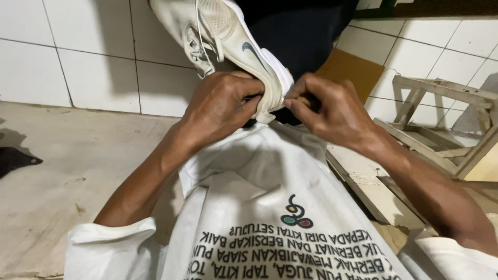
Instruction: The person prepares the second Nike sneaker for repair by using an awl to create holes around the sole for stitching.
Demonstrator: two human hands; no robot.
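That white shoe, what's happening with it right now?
A person in a white printed shirt holds a white sneaker against their lap. The left hand grips its heel end, while the right hand pinches at the sole edge, fingertips together; what they pinch is too small to tell. A wooden frame lies beside them.

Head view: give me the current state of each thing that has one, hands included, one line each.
White sneaker: sole side turned to the right, heel end gripped, laces loose.
Left hand: closed on the sneaker's heel edge.
Right hand: fingertips pinched at the sole edge; what they hold is hidden.
White shirt: worn, creased across the lap.
Wooden frame: tipped on the floor at right.
Cardboard sheet: leaning against the tiled wall.
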